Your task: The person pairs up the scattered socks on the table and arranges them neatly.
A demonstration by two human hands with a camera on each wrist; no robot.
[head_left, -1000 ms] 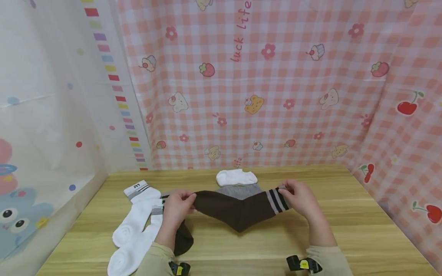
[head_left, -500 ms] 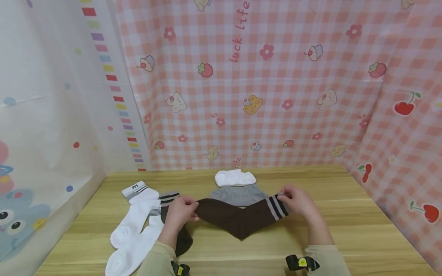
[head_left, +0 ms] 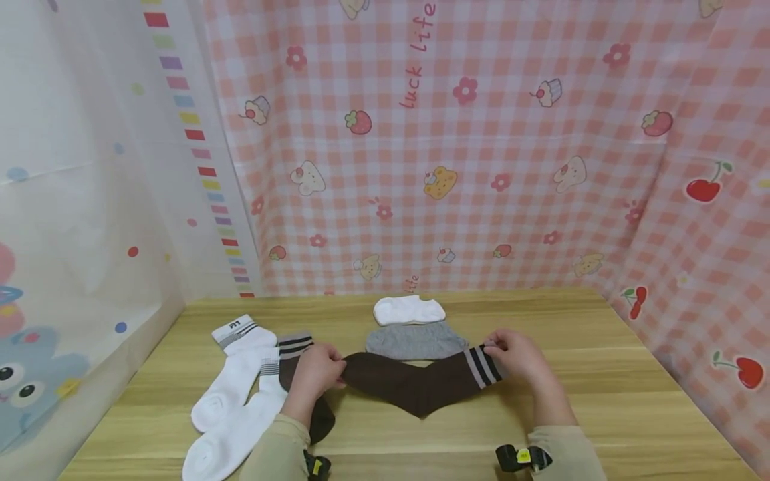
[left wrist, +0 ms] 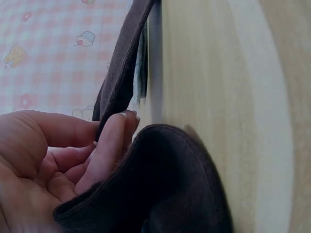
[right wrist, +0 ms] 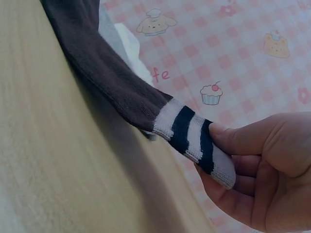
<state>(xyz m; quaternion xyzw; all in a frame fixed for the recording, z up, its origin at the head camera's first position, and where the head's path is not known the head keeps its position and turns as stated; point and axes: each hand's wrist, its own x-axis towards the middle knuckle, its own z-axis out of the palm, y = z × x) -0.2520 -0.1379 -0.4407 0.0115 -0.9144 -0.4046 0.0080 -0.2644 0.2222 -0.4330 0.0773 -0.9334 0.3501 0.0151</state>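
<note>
While I hold the dark brown knit sock with grey and black cuff stripes point(head_left: 415, 384) stretched between my hands, it sits just on the near side of the flat, low-cut grey knit sock point(head_left: 415, 341), its heel dipping toward me in a shallow V. My left hand point(head_left: 320, 369) pinches its toe between thumb and forefinger; my right hand point(head_left: 517, 352) pinches the striped cuff, thumb on one face and fingers on the other. Toe and cuff look lifted, but whether the heel touches the pale wooden table point(head_left: 631, 414) I can't make out.

As I judge it, this sock is partway through: it is drawn out from toe to cuff, yet neither end is let go. The grey sock seems finished with, lying smooth and clear of my fingers, and so does the small, low-cut white knit sock point(head_left: 409, 310) just beyond it.

What appears left lies to the left of the grey sock: a second dark brown striped sock point(head_left: 322, 421), partly hidden by my left hand and arm; a long white knit sock with fine dark cuff lines point(head_left: 243, 427) against it; and, farthest out, a white knit sock with a lettered, black-striped cuff point(head_left: 234, 374). None of these three lies apart on its own. Well behind the grey sock hangs a pink-and-white checked cloth point(head_left: 511, 214).
</note>
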